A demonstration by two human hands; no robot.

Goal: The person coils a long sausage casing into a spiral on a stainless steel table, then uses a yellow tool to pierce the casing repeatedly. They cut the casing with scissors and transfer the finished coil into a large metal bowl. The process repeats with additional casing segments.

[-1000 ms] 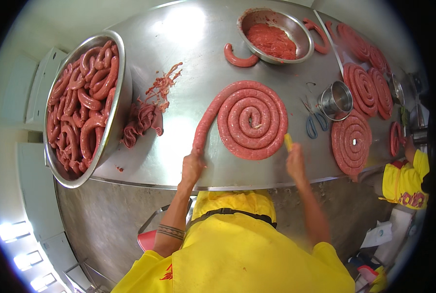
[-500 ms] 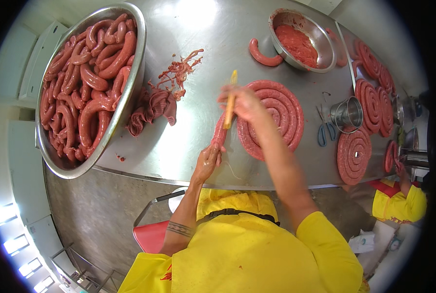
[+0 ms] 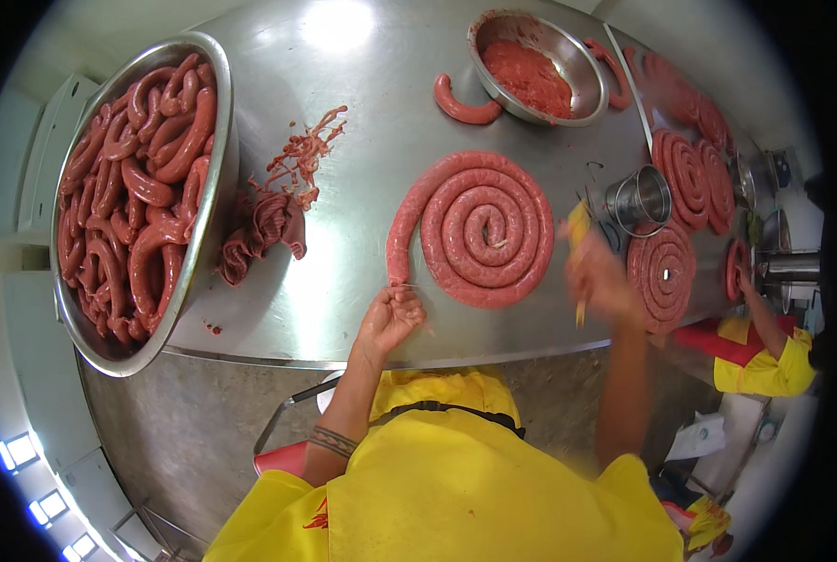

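Note:
A long raw sausage (image 3: 486,176) lies coiled in a spiral on the steel table. Its outer end runs down to my left hand (image 3: 392,318), which is closed on it, and a thin strand of casing or string shows at the fingers. To the right of the coil, my right hand (image 3: 603,281) is raised and smeared by motion. It grips a slim yellow tool (image 3: 578,223), whose exact kind I cannot make out. Beyond that hand are scissors (image 3: 610,234) with blue handles, partly hidden, beside a small metal bucket (image 3: 639,201).
A large steel basin (image 3: 223,169) heaped with sausages stands left. Near it lie a crumpled reddish cloth (image 3: 270,225) and casing scraps (image 3: 306,155). A bowl of minced meat (image 3: 531,80) is at the back. More sausage coils (image 3: 662,276) and a co-worker (image 3: 765,361) are right.
My right hand has swung right, away from the sausage, with the yellow tool. My left hand now pinches the sausage's end, and that outer length has joined the curve of the coil.

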